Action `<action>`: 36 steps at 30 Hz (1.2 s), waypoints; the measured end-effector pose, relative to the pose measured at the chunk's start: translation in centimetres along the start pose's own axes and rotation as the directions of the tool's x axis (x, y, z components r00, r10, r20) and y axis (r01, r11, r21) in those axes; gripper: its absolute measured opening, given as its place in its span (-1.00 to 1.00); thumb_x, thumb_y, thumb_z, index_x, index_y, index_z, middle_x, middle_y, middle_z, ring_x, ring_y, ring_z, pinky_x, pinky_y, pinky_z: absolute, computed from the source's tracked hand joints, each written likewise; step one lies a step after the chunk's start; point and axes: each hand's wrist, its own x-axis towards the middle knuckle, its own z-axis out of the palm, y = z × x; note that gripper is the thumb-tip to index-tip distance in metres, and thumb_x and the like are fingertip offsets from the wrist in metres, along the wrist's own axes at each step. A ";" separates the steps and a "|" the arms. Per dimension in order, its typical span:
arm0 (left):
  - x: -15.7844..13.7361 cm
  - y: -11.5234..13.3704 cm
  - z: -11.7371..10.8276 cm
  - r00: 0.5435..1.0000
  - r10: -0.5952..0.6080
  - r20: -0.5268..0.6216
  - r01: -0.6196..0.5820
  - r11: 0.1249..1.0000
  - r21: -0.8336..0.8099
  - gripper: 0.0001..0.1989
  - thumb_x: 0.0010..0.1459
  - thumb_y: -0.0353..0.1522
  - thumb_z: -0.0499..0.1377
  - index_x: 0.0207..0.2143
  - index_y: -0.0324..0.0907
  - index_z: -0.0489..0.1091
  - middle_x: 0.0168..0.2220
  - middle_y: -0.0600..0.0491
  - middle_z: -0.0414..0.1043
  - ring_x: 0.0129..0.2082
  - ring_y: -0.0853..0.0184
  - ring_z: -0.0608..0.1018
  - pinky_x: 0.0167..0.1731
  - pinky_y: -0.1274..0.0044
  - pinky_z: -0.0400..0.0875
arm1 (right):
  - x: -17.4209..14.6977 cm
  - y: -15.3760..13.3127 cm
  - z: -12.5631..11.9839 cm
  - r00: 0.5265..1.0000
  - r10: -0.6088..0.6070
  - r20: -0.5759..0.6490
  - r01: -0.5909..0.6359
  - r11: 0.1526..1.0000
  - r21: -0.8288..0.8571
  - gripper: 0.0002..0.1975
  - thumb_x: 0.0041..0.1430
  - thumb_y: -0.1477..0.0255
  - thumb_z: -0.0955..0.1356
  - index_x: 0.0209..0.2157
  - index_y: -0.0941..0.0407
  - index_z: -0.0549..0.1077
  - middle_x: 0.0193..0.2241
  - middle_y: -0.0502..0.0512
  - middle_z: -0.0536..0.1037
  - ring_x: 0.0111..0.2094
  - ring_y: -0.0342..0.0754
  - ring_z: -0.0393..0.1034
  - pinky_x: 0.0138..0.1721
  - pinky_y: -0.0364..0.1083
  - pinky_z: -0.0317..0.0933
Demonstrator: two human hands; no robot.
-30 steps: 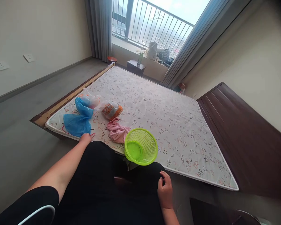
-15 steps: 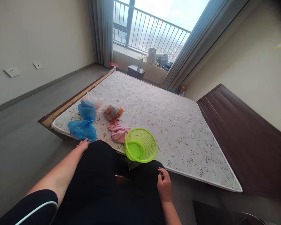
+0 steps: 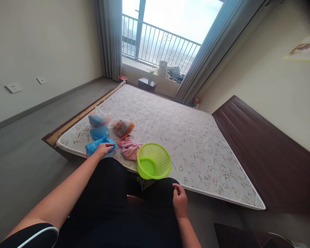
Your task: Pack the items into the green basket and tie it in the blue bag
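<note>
My left hand (image 3: 104,149) is closed on a crumpled blue plastic bag (image 3: 94,146) near the mattress edge; its fingertips press together at the bag's right side. Just behind lie a second blue plastic bundle (image 3: 99,132) and a clear bag with blue contents (image 3: 96,119). A pink towel (image 3: 130,148) lies right of my left hand, with an orange-and-white package (image 3: 124,127) behind it. The green plastic basket (image 3: 154,160) stands at the mattress edge by my knees, with nothing seen inside. My right hand (image 3: 180,199) rests on my right thigh, fingers loosely curled, thumb apart, holding nothing.
The letter-printed mattress (image 3: 175,124) stretches ahead, with a wooden rail (image 3: 93,110) on the left and a dark headboard (image 3: 263,151) on the right. A small nightstand (image 3: 146,84) stands by the window. A dark flat object (image 3: 237,236) is low at the right.
My left hand has moved right and forward, and the near blue bag has shifted right and bunched up with it. My right hand stays on my thigh. The view has tilted slightly up.
</note>
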 end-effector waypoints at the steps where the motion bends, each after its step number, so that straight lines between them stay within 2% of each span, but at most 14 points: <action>1: -0.6 1.5 0.7 1.000 0.018 0.019 -0.017 0.999 -0.046 -0.59 -0.15 -0.14 0.44 -0.32 -0.25 0.58 -0.25 -0.16 0.63 -0.15 0.02 0.61 -0.04 0.28 0.46 | -0.1 -1.2 0.3 1.000 -0.007 0.004 0.007 1.000 0.023 -0.70 0.15 0.27 0.29 -0.24 0.12 0.58 -0.19 0.21 0.64 -0.12 0.14 0.52 0.00 0.08 0.36; 4: -3.5 6.5 2.5 0.990 0.095 0.103 -0.063 0.957 -0.284 -0.45 -0.22 -0.07 0.48 -0.24 -0.24 0.56 -0.26 -0.07 0.61 -0.30 0.20 0.60 -0.21 0.41 0.50 | -0.2 -6.2 1.2 0.996 -0.059 0.068 0.051 0.992 0.116 -0.74 0.24 0.28 0.29 -0.23 0.11 0.56 -0.21 0.18 0.63 -0.13 0.10 0.51 -0.02 0.05 0.35; 7: -7.8 11.8 3.9 0.966 0.182 0.186 -0.060 0.851 -0.522 -0.48 -0.27 -0.13 0.55 -0.32 -0.22 0.48 -0.38 0.08 0.51 -0.44 0.39 0.52 -0.38 0.56 0.44 | -0.1 -12.3 2.3 0.969 -0.163 0.183 0.109 0.956 0.273 -0.75 0.31 0.27 0.29 -0.17 0.09 0.53 -0.15 0.17 0.60 -0.08 0.07 0.49 -0.08 0.00 0.37; 10: -12.3 16.3 5.3 0.922 0.264 0.285 -0.054 0.814 -0.578 -0.54 -0.15 -0.16 0.52 -0.33 -0.19 0.42 -0.40 0.14 0.45 -0.47 0.44 0.49 -0.45 0.61 0.42 | 0.4 -17.6 3.2 0.927 -0.207 0.313 0.069 0.914 0.400 -0.71 0.28 0.27 0.35 0.00 0.05 0.47 -0.01 0.18 0.55 -0.01 0.07 0.48 -0.15 -0.04 0.39; 13: -16.0 19.3 6.7 0.860 0.316 0.399 -0.079 0.857 -0.509 -0.57 -0.05 -0.14 0.48 -0.27 -0.18 0.42 -0.42 0.13 0.48 -0.47 0.41 0.52 -0.46 0.61 0.41 | 1.1 -20.9 3.8 0.868 -0.215 0.447 -0.038 0.869 0.493 -0.44 0.15 0.25 0.47 0.17 -0.01 0.33 0.09 0.16 0.49 -0.04 0.05 0.51 -0.17 -0.03 0.42; 15: -17.8 20.6 7.3 0.811 0.341 0.475 -0.123 0.894 -0.431 -0.58 -0.02 -0.14 0.46 -0.23 -0.17 0.44 -0.44 0.11 0.50 -0.46 0.38 0.54 -0.47 0.61 0.39 | 1.6 -22.0 3.8 0.862 -0.204 0.463 -0.084 0.845 0.528 -0.36 0.08 0.27 0.52 0.17 -0.01 0.32 -0.01 0.11 0.54 -0.13 0.01 0.53 -0.18 -0.03 0.42; 18: -19.5 21.8 7.4 0.751 0.356 0.556 -0.170 0.918 -0.358 -0.59 0.02 -0.14 0.42 -0.17 -0.16 0.48 -0.42 0.09 0.53 -0.45 0.37 0.53 -0.47 0.60 0.37 | 2.1 -22.2 2.9 0.912 -0.146 0.383 -0.108 0.816 0.568 -0.56 0.10 0.29 0.49 0.01 0.04 0.43 -0.28 0.00 0.56 -0.31 -0.06 0.49 -0.28 -0.09 0.39; 22: -19.5 21.8 6.6 0.752 0.444 0.488 -0.285 0.885 -0.367 -0.60 0.11 -0.08 0.34 -0.12 -0.15 0.50 -0.25 0.02 0.54 -0.33 0.36 0.53 -0.36 0.56 0.40 | 2.7 -21.3 0.3 0.976 -0.038 0.216 -0.106 0.781 0.616 -0.74 0.13 0.29 0.45 -0.15 0.05 0.46 -0.41 -0.08 0.48 -0.48 -0.14 0.43 -0.45 -0.16 0.30; 26: -19.4 21.1 6.4 0.572 0.477 0.667 -0.549 0.827 -0.122 -0.20 -0.03 -0.10 0.44 0.25 -0.01 0.33 -0.11 0.03 0.50 -0.33 0.35 0.50 -0.32 0.53 0.39 | 3.7 -20.9 -2.1 0.992 0.045 0.121 -0.111 0.774 0.623 -0.70 0.11 0.21 0.45 -0.17 0.05 0.43 -0.37 -0.07 0.50 -0.55 -0.15 0.42 -0.49 -0.14 0.31; 28: -19.7 20.6 7.2 0.534 0.447 0.718 -0.702 0.707 0.082 -0.08 -0.09 -0.23 0.49 0.33 0.08 0.26 -0.06 0.02 0.51 -0.21 0.24 0.53 -0.18 0.44 0.40 | 3.9 -21.3 -3.1 0.998 0.021 0.067 -0.057 0.805 0.590 -0.71 0.12 0.22 0.43 -0.18 0.06 0.43 -0.35 -0.04 0.51 -0.55 -0.15 0.40 -0.51 -0.15 0.29; 29: -19.8 20.3 7.8 0.563 0.455 0.690 -0.737 0.654 0.170 -0.14 -0.05 -0.29 0.46 0.32 0.09 0.28 -0.05 0.01 0.52 -0.13 0.17 0.54 -0.10 0.40 0.39 | 3.9 -21.6 -3.7 0.999 -0.009 0.038 -0.013 0.834 0.552 -0.73 0.15 0.22 0.41 -0.18 0.06 0.44 -0.34 -0.03 0.52 -0.53 -0.15 0.39 -0.51 -0.16 0.27; 31: -19.3 19.2 9.1 0.684 0.504 0.527 -0.705 0.641 0.303 -0.32 0.07 -0.41 0.34 0.26 0.06 0.37 -0.04 -0.04 0.53 -0.04 0.07 0.54 -0.01 0.34 0.37 | 3.6 -22.4 -5.0 0.996 -0.092 0.019 0.076 0.907 0.415 -0.75 0.21 0.23 0.37 -0.14 0.07 0.48 -0.35 -0.01 0.53 -0.52 -0.14 0.35 -0.52 -0.17 0.21; 34: -16.8 16.7 10.4 0.857 0.473 0.207 -0.516 0.784 0.345 -0.49 0.11 -0.46 0.23 0.15 -0.04 0.46 0.05 -0.17 0.51 0.04 -0.05 0.53 0.03 0.29 0.35 | 2.5 -23.3 -7.0 0.962 -0.229 0.150 0.215 0.971 0.106 -0.68 0.22 0.29 0.37 -0.01 0.03 0.54 -0.40 -0.02 0.54 -0.47 -0.10 0.37 -0.42 -0.14 0.25; 36: -14.5 14.5 10.8 0.925 0.360 0.121 -0.379 0.894 0.240 -0.60 0.08 -0.42 0.27 0.02 -0.08 0.52 0.04 -0.21 0.50 0.08 -0.12 0.51 0.05 0.25 0.34 | 1.6 -23.1 -8.1 0.928 -0.282 0.245 0.301 0.953 -0.045 -0.60 0.16 0.32 0.42 0.06 -0.03 0.55 -0.36 0.01 0.60 -0.38 -0.03 0.46 -0.29 -0.08 0.32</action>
